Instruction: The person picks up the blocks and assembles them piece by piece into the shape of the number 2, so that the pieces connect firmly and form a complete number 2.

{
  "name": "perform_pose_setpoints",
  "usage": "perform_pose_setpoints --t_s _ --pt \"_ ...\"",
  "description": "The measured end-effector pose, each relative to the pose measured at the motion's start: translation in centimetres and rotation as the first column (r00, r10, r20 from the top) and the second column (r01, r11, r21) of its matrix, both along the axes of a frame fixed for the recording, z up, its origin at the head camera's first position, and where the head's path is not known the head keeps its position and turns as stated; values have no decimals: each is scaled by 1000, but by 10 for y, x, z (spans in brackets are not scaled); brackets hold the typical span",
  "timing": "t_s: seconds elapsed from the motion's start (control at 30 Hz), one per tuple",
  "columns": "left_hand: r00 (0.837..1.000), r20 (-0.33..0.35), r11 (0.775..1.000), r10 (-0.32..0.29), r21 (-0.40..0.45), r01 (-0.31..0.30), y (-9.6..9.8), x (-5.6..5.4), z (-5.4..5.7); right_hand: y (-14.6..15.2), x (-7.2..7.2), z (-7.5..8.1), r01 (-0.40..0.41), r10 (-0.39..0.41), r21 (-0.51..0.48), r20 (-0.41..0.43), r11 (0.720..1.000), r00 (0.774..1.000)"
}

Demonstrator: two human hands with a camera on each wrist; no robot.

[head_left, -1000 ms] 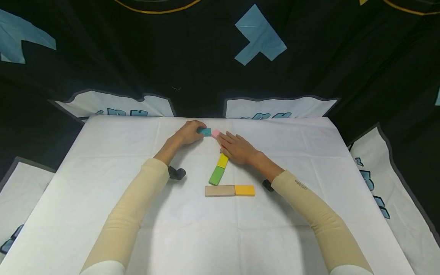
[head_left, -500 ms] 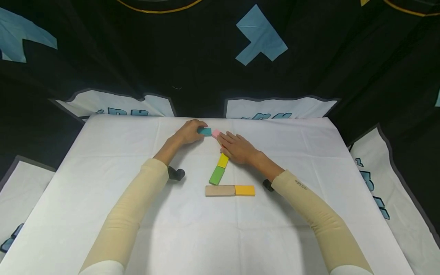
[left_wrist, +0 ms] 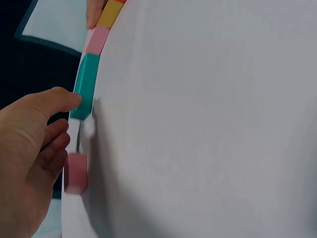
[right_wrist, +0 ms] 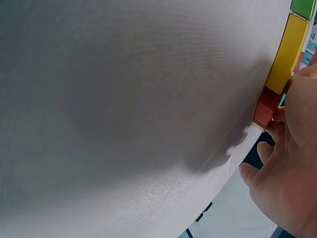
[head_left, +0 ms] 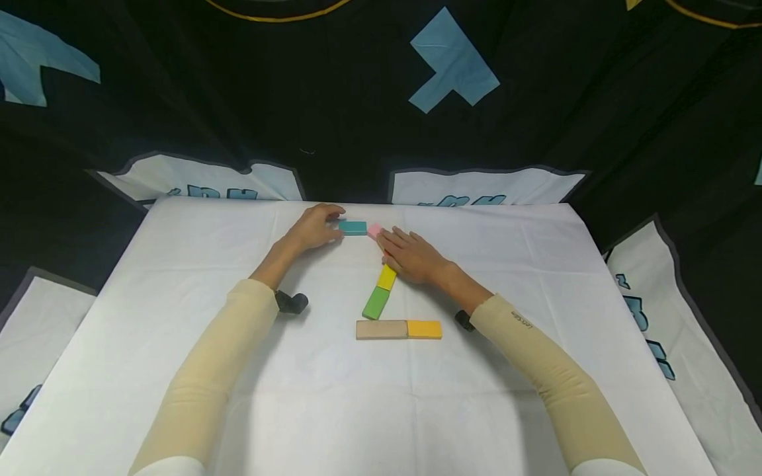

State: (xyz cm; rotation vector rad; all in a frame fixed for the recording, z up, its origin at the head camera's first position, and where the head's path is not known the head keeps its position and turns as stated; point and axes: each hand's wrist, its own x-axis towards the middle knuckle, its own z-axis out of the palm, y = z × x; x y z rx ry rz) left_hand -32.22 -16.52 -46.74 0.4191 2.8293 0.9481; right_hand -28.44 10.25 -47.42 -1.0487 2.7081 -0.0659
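Note:
A line of small wooden blocks curves over a white-covered table. My left hand (head_left: 312, 227) is at the left end of the teal block (head_left: 353, 229), thumb and forefinger apart around that end. In the left wrist view one fingertip touches the teal block, and a second pink block (left_wrist: 76, 173) shows beside the curled lower fingers. My right hand (head_left: 411, 256) lies with extended fingers over the middle of the line, hiding part of it. Around it show a pink block (head_left: 374, 231), a yellow block (head_left: 387, 277), a green block (head_left: 376, 303) and a red block (right_wrist: 267, 106).
Nearer to me, a tan block (head_left: 381, 330) and an orange-yellow block (head_left: 424, 329) lie end to end. The table's far edge runs close behind the teal block, with a black patterned curtain (head_left: 345, 132) beyond. Each wrist carries a small black camera.
My left hand has slid a little to the left along the teal block, so more of that block shows. The right hand and the other visible blocks stay where they were.

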Motion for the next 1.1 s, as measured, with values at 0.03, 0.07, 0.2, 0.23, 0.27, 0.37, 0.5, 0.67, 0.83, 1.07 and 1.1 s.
perform_pose_setpoints --t_s 0.03,0.07,0.2,0.23,0.27,0.37,0.5,0.67,0.83,1.07,1.1 --pt "1000 0 1000 10 4 -10 -3 0 0 0 0 0 -1 1 -1 1 1000 1000" --pt "1000 1 1000 22 7 -22 -6 1 0 0 0 0 -3 3 1 -1 1000 1000" --pt "998 8 998 60 -11 -60 -16 3 -1 0 1 1 -7 7 -1 -5 1000 1000" --pt "998 11 998 68 -8 -68 -19 3 -1 1 1 1 -7 7 -2 -6 1000 1000" --pt "997 17 997 74 -4 -74 -22 4 -2 1 1 1 -6 6 -1 -8 1000 1000" --pt "995 31 996 94 2 -94 -29 5 -4 0 2 1 -5 5 0 -12 1000 1000" --pt "992 42 993 115 -4 -115 -37 8 -7 0 2 0 -1 1 9 -13 1000 1000" --pt "991 34 992 128 -3 -128 -44 10 -9 -1 2 0 0 0 8 -19 1000 1000" --pt "990 38 991 137 -4 -137 -48 11 -11 -1 2 2 3 -3 3 -19 1000 1000" --pt "988 48 989 144 8 -145 -51 12 -13 -1 3 3 3 -3 -2 -10 1000 1000" --pt "988 49 989 144 11 -144 -51 13 -13 -1 3 3 2 -2 -2 -10 1000 1000"
